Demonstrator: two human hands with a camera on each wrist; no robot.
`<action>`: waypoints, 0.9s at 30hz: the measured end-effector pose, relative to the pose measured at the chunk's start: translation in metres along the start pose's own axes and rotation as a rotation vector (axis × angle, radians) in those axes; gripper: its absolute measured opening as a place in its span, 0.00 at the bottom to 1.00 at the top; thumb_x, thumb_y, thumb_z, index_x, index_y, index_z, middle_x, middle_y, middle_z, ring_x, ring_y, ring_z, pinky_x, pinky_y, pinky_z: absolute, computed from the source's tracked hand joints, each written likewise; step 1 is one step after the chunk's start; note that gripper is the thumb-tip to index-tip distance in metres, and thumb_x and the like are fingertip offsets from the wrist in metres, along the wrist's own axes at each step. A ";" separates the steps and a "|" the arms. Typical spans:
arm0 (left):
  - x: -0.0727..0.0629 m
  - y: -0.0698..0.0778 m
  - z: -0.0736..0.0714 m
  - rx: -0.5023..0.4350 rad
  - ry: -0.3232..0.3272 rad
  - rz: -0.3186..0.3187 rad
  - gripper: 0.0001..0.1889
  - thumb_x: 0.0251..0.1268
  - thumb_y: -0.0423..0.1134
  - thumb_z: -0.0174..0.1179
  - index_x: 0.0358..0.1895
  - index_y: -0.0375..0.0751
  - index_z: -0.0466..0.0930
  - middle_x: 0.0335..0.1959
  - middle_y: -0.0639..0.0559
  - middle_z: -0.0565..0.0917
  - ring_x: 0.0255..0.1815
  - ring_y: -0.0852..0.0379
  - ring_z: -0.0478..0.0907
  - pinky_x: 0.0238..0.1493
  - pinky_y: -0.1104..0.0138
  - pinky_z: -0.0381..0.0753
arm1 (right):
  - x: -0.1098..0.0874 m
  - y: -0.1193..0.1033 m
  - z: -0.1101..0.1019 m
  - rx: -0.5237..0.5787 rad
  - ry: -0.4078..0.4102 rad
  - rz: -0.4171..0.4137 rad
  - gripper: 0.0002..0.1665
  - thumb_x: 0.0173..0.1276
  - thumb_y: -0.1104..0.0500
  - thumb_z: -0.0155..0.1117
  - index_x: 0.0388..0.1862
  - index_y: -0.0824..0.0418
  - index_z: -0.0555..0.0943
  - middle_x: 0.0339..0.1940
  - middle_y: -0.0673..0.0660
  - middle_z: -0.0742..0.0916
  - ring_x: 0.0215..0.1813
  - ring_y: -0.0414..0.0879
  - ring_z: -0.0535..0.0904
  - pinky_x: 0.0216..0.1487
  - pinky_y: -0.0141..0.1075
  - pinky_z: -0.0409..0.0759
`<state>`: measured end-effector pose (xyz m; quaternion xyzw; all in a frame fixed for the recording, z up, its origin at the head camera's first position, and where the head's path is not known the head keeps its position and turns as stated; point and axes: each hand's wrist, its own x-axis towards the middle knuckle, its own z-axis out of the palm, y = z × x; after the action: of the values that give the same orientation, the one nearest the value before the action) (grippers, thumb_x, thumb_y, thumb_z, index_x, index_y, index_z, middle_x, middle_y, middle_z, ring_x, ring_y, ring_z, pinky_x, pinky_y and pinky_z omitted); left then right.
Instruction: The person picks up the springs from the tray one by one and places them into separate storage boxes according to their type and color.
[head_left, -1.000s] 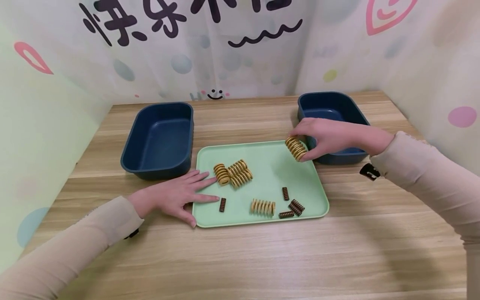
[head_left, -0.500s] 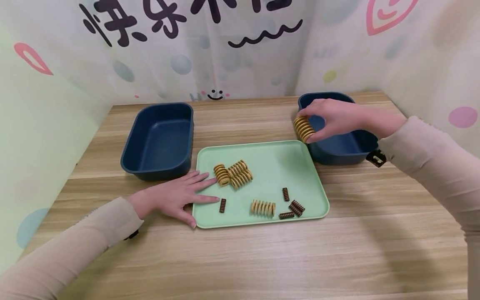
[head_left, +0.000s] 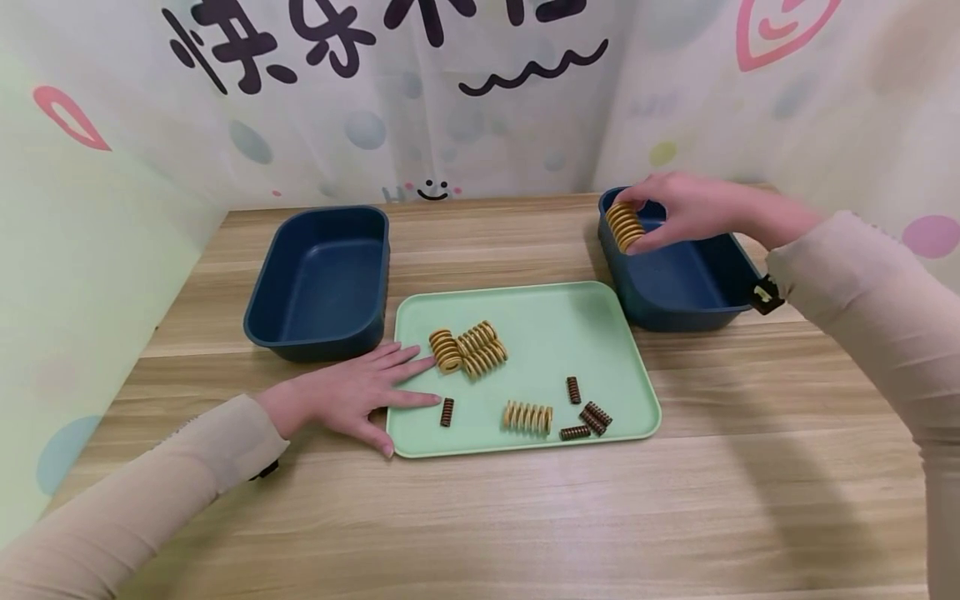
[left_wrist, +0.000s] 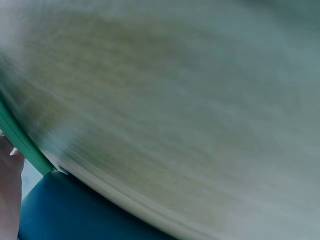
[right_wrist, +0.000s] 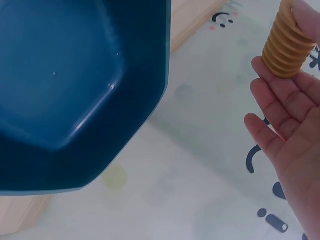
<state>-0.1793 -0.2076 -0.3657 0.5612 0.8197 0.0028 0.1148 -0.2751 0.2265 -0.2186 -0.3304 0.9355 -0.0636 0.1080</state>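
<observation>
My right hand (head_left: 686, 210) pinches a large yellow coil spring (head_left: 625, 227) end to end between thumb and fingers, held up over the left part of the right blue bin (head_left: 690, 318). In the right wrist view that spring (right_wrist: 287, 47) sits between thumb and fingertips, beside the bin (right_wrist: 142, 75). My left hand (head_left: 360, 390) lies with spread fingers over the left edge of the green tray (head_left: 555, 333). Its fingertips are close to a cluster of large yellow springs (head_left: 480, 350) and one small dark spring (head_left: 447, 412).
Another yellow spring (head_left: 528, 417) lies near the tray's front edge, with several small dark springs (head_left: 596, 417) to its right. A left blue bin (head_left: 322, 283) stands behind my left hand. A printed curtain (head_left: 495, 133) hangs behind the wooden table (head_left: 525, 525).
My right hand has carried the yellow spring from above the tray's back right corner up, back and right, over the right bin. The left hand stays in place.
</observation>
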 end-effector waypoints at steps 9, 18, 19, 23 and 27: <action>-0.001 0.000 0.001 -0.007 -0.001 -0.004 0.40 0.52 0.72 0.48 0.69 0.60 0.59 0.73 0.40 0.49 0.72 0.37 0.43 0.65 0.42 0.44 | 0.011 0.017 -0.003 -0.001 0.015 0.072 0.42 0.58 0.46 0.66 0.62 0.71 0.65 0.51 0.69 0.78 0.52 0.59 0.73 0.53 0.51 0.71; -0.001 0.000 0.002 -0.008 0.001 -0.005 0.40 0.52 0.72 0.47 0.69 0.60 0.59 0.72 0.40 0.50 0.72 0.37 0.43 0.65 0.42 0.44 | 0.017 0.031 -0.003 -0.025 0.031 0.159 0.42 0.59 0.41 0.62 0.60 0.71 0.67 0.51 0.70 0.78 0.53 0.60 0.73 0.54 0.53 0.70; -0.001 -0.001 0.002 -0.007 0.000 -0.006 0.40 0.52 0.72 0.47 0.69 0.60 0.59 0.73 0.40 0.50 0.72 0.37 0.42 0.66 0.42 0.44 | 0.018 0.033 -0.003 -0.030 0.034 0.166 0.42 0.59 0.41 0.62 0.59 0.71 0.67 0.51 0.70 0.78 0.52 0.60 0.73 0.53 0.53 0.70; -0.001 -0.001 0.002 -0.009 0.000 -0.010 0.40 0.52 0.72 0.47 0.69 0.61 0.58 0.73 0.41 0.49 0.72 0.38 0.42 0.66 0.42 0.44 | 0.021 0.039 -0.003 -0.051 0.038 0.199 0.43 0.59 0.39 0.60 0.59 0.72 0.67 0.49 0.70 0.78 0.50 0.60 0.73 0.51 0.52 0.71; -0.001 -0.002 0.003 -0.010 0.003 -0.011 0.40 0.52 0.72 0.47 0.69 0.61 0.58 0.73 0.41 0.49 0.72 0.38 0.42 0.66 0.42 0.44 | 0.024 0.044 -0.002 -0.058 0.036 0.248 0.44 0.59 0.37 0.59 0.58 0.72 0.67 0.47 0.70 0.79 0.46 0.59 0.73 0.48 0.51 0.72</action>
<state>-0.1801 -0.2095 -0.3685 0.5562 0.8228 0.0071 0.1164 -0.3206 0.2452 -0.2291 -0.2139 0.9724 -0.0284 0.0886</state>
